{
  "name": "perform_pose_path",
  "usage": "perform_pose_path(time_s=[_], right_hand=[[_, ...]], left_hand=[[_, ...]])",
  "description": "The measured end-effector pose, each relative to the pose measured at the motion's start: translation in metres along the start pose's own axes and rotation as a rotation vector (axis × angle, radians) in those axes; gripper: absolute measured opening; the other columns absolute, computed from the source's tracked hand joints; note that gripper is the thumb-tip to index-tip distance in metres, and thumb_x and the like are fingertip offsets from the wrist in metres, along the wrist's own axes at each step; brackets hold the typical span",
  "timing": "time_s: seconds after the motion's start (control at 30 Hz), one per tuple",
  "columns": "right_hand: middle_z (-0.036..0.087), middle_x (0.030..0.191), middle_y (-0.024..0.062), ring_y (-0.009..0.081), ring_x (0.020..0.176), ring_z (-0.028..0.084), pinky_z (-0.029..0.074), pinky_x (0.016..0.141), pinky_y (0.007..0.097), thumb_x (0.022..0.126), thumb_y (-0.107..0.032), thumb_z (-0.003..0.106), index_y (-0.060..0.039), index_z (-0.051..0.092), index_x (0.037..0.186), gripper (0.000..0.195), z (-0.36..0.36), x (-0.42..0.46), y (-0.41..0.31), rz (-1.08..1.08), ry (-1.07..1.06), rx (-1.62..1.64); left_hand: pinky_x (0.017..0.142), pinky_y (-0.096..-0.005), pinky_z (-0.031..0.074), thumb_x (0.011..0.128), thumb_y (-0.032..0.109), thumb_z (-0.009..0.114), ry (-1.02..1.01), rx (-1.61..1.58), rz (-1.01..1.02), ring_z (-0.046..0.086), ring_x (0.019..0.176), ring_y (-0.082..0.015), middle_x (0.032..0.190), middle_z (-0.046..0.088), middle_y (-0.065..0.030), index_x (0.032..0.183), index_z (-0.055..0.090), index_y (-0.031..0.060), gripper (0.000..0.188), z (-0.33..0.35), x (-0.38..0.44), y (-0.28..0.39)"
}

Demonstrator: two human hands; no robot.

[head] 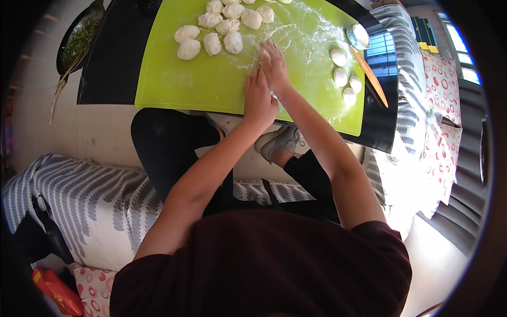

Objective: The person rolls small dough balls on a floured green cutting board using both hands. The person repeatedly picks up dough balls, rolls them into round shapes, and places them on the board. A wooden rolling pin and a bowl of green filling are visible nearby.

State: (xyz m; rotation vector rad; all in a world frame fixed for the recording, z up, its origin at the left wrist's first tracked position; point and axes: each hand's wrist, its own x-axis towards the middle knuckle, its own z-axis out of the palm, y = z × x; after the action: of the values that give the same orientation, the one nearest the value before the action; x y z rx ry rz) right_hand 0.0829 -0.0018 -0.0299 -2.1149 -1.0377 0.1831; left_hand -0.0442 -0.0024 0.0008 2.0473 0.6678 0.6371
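My left hand (pixel 259 97) and my right hand (pixel 275 67) are close together on a lime-green kneading mat (pixel 190 85) dusted with flour. Both have fingers stretched away from me, the right reaching farther. A small pale bit, perhaps dough, shows between them; whatever lies under the palms is hidden. Ahead and to the left sit several larger dough pieces (pixel 233 42), the topmost cut off by the frame. Several smaller dough balls (pixel 340 77) rest near the mat's right edge, beside a tapered wooden rolling pin (pixel 370 75) and a bowl of white flour (pixel 358 35).
The mat lies on a black table (pixel 107 63) with a glossy right side. At the left, a dark pan (pixel 65 47) holds leafy greens (pixel 83 37), pale stalks hanging out. A sofa with a grey-and-white patterned cover (pixel 95 202) is behind me; another covered seat (pixel 410 79) stands right.
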Motion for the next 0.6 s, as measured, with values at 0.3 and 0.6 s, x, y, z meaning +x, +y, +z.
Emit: perform_pose_path(time_s=[0.3,0.6], right_hand=[[0.043,0.143,0.0197,0.0337,0.138,0.032,0.021,0.115,0.0432,0.097,-0.027,0.046,0.0007,0.053,0.13,0.044,-0.004,0.023,0.004,0.097,0.067,-0.007],[0.043,0.143,0.0206,0.0344,0.139,0.03,0.021,0.116,0.0405,0.097,-0.027,0.046,0.0029,0.053,0.127,0.043,-0.011,0.033,-0.004,0.157,0.064,0.094]], left_hand=[[0.105,-0.05,0.029,0.067,-0.006,0.06,0.027,-0.036,-0.013,0.038,0.122,-0.0471,0.132,0.039,-0.0304,0.13,0.035,-0.01,0.069,0.0,0.014,0.009],[0.109,-0.0517,0.024,0.068,-0.008,0.057,0.025,0.052,-0.014,0.035,0.126,-0.0472,0.134,0.036,-0.0315,0.134,0.031,-0.0111,0.071,0.005,0.018,0.004]])
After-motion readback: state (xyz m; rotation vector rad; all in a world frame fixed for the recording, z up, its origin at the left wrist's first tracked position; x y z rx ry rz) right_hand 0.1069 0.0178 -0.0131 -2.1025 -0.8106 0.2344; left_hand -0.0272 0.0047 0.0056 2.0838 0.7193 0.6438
